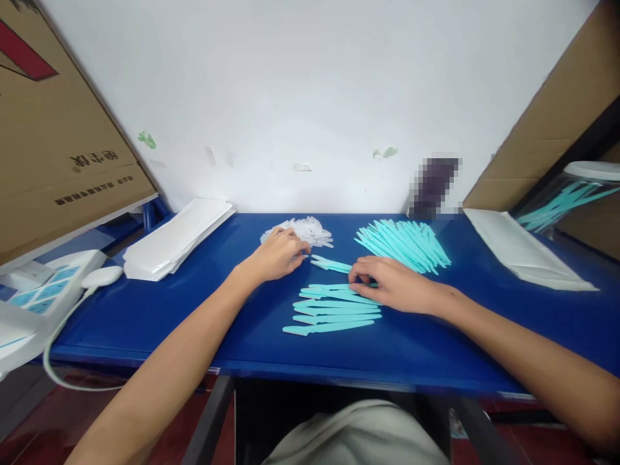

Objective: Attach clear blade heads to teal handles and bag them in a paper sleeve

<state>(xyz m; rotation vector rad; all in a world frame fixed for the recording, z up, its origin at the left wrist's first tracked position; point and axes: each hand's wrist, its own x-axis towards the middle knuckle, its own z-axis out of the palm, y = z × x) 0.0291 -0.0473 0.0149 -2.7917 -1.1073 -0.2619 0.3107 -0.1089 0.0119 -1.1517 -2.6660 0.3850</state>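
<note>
My left hand rests at the front of a pile of small whitish caps, its fingers curled in toward the thumb. Whatever they may hold is too small to make out. To the right, my right hand is closed, fingertips pinching a turquoise eyebrow razor, mostly hidden by the fingers. Just left of those fingertips lie the heads of further razors. Below them is a loose row of turquoise razors, lying side by side with their blade ends to the left.
Behind my right hand is a larger heap of turquoise razors. White envelopes lie on the blue table at left, beside a white device with a cable. A padded envelope and a clear jar are at right.
</note>
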